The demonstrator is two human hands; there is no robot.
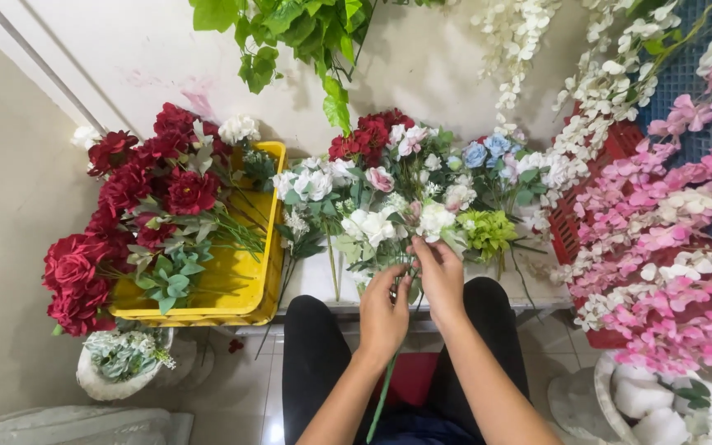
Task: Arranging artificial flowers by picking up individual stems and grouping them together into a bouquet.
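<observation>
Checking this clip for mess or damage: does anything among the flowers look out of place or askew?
Mostly tidy. The dark red artificial roses spill over the rim of the yellow plastic crate, hanging out to its left. One small red bit lies loose on the tiled floor below. No damage is visible.

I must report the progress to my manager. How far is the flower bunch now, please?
Done: white, pink and blue blooms are already gathered into one bunch. In hand: the left hand grips the stems below, and the right hand touches a white flower near the top. Left: many red roses lie unused in the yellow crate.
</observation>
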